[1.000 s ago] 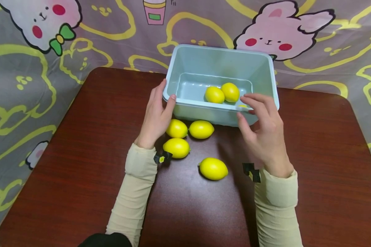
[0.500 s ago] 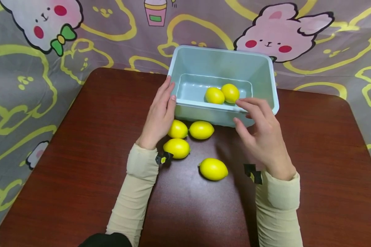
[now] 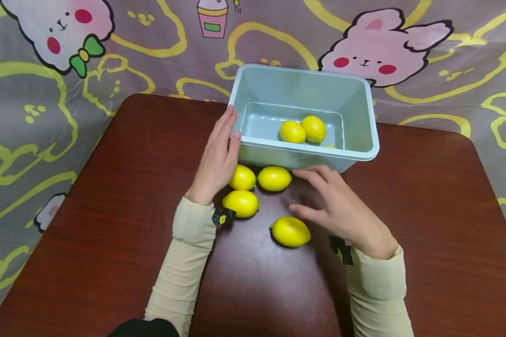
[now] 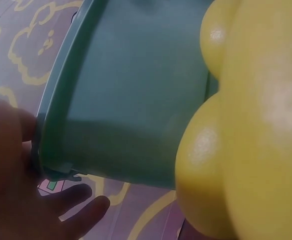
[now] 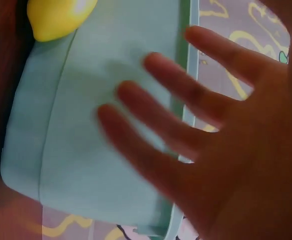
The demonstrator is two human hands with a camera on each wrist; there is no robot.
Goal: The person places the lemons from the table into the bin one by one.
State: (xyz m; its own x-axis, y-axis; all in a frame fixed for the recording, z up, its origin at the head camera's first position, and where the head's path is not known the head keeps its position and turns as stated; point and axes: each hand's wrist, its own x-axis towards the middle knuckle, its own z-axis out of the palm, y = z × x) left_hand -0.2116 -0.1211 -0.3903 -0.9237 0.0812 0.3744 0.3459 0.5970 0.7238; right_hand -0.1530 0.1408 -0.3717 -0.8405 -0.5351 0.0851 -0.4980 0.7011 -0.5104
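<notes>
Your right hand hovers low over the table, in front of the blue bin, its fingers spread and gently bent, nothing between them! Forefinger up at the right tip of the near-wall lemon; touching or just short, I can't tell. This looks like the approach to a pick-up, so watch the crowd: the left neighbour lemon is nearly tip to tip with it, the lower-left lemon lies just below, and the lone lemon sits right under your thumb. Keep that thumb high! Coming over the top and closing round the fat middle should beat nudging the end, which could set the whole cluster rolling. Over on the left, your left hand rests along the bin's corner, fingers straight, thumb at the front edge; light, steady pressure there should stop it sliding. Inside, two lemons lie side by side, a yellow sliver behind the front rim, so a low, soft release seems wisest.
</notes>
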